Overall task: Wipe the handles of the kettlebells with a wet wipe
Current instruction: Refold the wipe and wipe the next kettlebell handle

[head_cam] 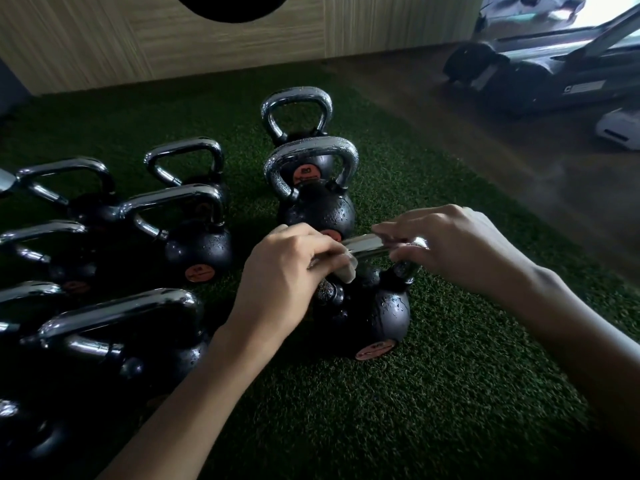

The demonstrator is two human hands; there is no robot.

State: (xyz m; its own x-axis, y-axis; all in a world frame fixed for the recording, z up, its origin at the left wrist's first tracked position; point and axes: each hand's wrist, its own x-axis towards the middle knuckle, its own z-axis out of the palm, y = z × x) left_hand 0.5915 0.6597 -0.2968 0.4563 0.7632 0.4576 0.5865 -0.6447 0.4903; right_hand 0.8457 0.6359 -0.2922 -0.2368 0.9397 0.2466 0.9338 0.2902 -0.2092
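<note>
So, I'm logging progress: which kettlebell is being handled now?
The nearest kettlebell of the right-hand row: left hand holds the wet wipe on its handle, right hand grips it.

Glossy chrome handle (367,247), matt black beaded kettlebell (374,317), rough green turf (398,410)

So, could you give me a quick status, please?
Left grip holds wet wipe round near kettlebell handle; right grip holds its other end. Nothing in the way.

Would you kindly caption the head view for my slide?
Left hand wipes a kettlebell handle with a wipe; right hand grips it.
</note>
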